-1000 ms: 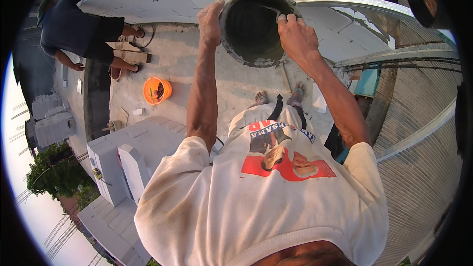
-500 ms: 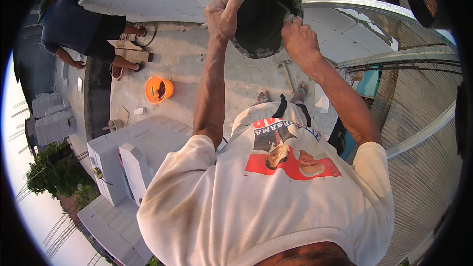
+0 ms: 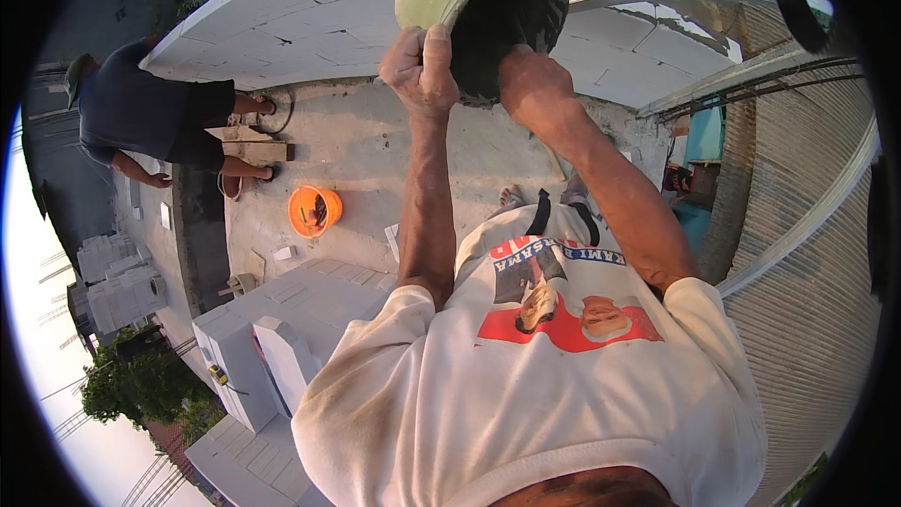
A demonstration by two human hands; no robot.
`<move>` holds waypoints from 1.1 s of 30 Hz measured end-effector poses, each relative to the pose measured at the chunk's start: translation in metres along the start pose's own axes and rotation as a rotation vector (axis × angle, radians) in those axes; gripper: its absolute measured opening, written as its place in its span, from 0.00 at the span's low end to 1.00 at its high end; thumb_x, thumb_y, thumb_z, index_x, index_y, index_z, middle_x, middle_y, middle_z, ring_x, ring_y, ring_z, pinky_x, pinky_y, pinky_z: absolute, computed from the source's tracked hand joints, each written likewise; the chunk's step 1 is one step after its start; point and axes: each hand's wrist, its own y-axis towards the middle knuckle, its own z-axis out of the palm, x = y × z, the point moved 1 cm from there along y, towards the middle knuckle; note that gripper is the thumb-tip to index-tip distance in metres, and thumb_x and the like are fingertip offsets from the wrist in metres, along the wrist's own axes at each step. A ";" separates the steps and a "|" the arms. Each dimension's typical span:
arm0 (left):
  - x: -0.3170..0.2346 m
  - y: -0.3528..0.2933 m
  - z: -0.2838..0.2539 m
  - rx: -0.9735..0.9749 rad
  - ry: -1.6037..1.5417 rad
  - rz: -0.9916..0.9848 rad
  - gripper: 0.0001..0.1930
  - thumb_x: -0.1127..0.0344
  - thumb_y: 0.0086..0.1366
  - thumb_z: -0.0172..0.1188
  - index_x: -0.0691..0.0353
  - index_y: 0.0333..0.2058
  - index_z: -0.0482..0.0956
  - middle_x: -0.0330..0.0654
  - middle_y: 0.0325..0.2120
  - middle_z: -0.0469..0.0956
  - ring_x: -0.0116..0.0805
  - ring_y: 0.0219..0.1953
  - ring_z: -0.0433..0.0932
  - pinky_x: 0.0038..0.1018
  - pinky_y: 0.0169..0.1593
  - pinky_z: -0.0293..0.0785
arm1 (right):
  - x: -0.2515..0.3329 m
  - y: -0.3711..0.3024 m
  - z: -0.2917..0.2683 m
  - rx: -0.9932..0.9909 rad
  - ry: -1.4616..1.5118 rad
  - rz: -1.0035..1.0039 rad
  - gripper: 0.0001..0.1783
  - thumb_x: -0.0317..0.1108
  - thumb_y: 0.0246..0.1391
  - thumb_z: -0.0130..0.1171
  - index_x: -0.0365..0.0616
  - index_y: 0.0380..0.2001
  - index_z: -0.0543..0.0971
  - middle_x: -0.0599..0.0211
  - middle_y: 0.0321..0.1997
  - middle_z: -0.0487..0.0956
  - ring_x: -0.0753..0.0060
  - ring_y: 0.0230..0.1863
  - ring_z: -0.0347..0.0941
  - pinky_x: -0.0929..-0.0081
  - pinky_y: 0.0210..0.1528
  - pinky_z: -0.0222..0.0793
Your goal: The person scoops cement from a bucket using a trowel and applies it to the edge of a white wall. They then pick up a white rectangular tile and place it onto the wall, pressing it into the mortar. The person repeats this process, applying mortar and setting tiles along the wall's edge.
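Up at the top centre of the frame I hold a pale green bucket (image 3: 474,0), tipped so that its dark, mortar-stained inside faces me. My left hand (image 3: 419,70) is clamped on the near rim, fingers curled tight over the edge and thumb pressed against the outer wall. My right hand (image 3: 528,84) grips the rim just beside it, though the fingers are hidden inside the bucket, so I cannot tell how far they reach. Both forearms run from my white printed T-shirt (image 3: 535,394) up to the bucket. Below the bucket lies a grey concrete floor (image 3: 375,145), and an orange bucket (image 3: 314,211) stands on it left of centre. White blocks (image 3: 272,347) are stacked at the lower left. Another person (image 3: 155,117) in dark clothes bends over at the upper left, well apart from me.
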 end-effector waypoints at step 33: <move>-0.020 0.029 0.025 0.063 0.198 -0.149 0.25 0.59 0.71 0.62 0.67 0.17 0.69 0.32 0.16 0.65 0.22 0.22 0.60 0.28 0.26 0.56 | -0.120 -0.049 -0.039 -0.246 -0.361 -0.129 0.23 0.25 0.57 0.60 0.35 0.57 0.77 0.49 0.41 0.81 0.50 0.38 0.86 0.56 0.33 0.83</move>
